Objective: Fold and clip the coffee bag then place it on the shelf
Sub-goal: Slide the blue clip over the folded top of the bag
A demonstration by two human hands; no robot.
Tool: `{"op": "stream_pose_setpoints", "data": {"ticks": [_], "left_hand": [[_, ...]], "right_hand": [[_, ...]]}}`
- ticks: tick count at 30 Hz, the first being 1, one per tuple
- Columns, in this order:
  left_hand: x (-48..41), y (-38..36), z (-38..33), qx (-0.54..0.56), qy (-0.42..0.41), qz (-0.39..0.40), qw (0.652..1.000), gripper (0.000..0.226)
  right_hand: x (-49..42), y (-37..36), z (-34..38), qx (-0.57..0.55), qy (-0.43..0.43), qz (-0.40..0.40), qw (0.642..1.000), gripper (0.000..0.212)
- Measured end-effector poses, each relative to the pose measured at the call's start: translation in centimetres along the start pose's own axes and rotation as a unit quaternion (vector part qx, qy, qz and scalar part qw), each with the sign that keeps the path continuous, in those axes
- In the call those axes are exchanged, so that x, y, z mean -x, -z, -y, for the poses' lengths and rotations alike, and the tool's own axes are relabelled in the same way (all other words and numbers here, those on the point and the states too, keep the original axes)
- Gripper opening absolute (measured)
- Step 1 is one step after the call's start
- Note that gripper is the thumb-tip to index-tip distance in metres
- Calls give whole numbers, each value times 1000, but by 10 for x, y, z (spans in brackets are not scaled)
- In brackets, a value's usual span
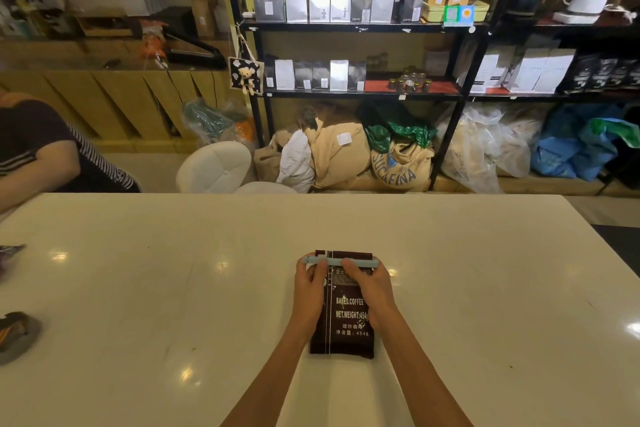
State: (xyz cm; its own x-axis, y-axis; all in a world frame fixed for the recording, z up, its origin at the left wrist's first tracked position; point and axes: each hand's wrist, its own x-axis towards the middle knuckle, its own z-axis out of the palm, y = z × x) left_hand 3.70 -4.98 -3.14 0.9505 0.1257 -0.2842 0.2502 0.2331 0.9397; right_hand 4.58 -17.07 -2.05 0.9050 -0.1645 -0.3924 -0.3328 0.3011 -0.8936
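Both hands rest on a dark coffee bag (341, 322) that lies flat on the white table (173, 288), printed side up (the label reads BAKED.COFFEE and NET.WEIGHT:454g). Left hand (309, 291) curls around the bag's left edge near the top, thumb pressing against a pale blue clip (339, 262). Right hand (369, 288) lies over the upper right of the bag, thumb also up against the clip, fingers wrapped round the right edge. That clip runs straight across the bag's width just below its top edge, with a narrow strip of the bag showing beyond it. Behind the table stands a black shelf (356, 26) lined with silver and dark pouches, well apart from the bag. Burlap sacks (398, 163) slump on the floor beneath it. Another person's arm (38, 156) shows at far left.
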Motion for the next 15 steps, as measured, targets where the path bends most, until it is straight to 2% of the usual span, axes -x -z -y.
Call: {"op": "stream_pose_setpoints", "data": {"ticks": [2, 7, 11, 15], "left_hand": [[5, 0, 3, -26, 1, 20, 999, 38], [12, 3, -5, -58, -58, -69, 994, 33], [25, -6, -23, -57, -91, -63, 992, 31], [41, -20, -43, -85, -58, -23, 994, 34]], "right_hand": [[4, -1, -1, 21, 17, -5, 1000, 33], [15, -3, -4, 110, 38, 83, 990, 48], [28, -2, 1, 222, 131, -10, 966, 35], [31, 3, 43, 271, 193, -61, 941, 45]]}}
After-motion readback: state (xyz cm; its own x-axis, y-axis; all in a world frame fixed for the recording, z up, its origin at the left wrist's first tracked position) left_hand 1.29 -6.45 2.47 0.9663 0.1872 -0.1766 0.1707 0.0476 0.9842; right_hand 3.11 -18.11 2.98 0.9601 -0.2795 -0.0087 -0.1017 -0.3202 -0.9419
